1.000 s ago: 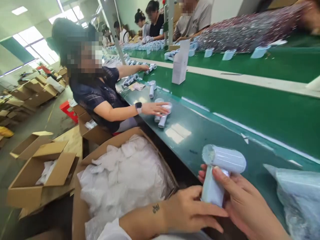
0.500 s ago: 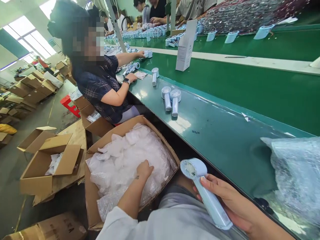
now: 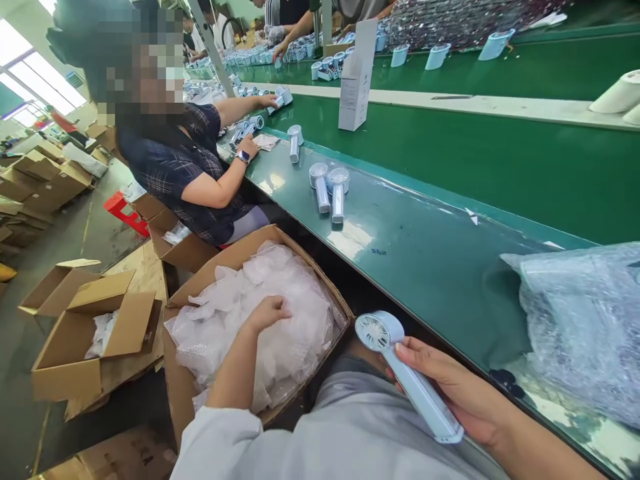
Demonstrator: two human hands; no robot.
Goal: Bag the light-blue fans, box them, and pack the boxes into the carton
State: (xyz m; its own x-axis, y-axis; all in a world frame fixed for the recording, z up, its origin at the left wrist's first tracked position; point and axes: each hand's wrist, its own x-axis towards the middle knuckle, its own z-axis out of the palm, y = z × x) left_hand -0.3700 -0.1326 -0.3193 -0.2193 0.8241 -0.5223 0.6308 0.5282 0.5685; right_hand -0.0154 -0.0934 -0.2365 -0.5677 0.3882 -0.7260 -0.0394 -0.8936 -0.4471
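In my right hand point(image 3: 440, 373) is a light-blue handheld fan point(image 3: 420, 390), gripped by its handle, with its round grille head pointing up and to the left. My left hand point(image 3: 267, 313) is over a cardboard box point(image 3: 173, 373) filled with translucent bubble-wrap bags point(image 3: 220, 333). Its fingers are curled and pinched at the top of the pile, on what looks like one of those bags; the fingertips are partly hidden. Two more light-blue fans point(image 3: 338, 193) lie side by side on the green workbench point(image 3: 420, 267), and another fan point(image 3: 294, 143) lies farther off.
A co-worker point(image 3: 175, 180) sits at the left of the bench, one hand on a fan. A white carton point(image 3: 356, 80) stands on the green conveyor belt point(image 3: 450, 147). Bubble-wrapped goods point(image 3: 585, 327) lie at the bench's right. Open cardboard boxes point(image 3: 95, 340) stand on the floor at left.
My left hand has moved up and left across the bags. My right hand keeps the fan in nearly the same pose. The whole view has shifted slightly.
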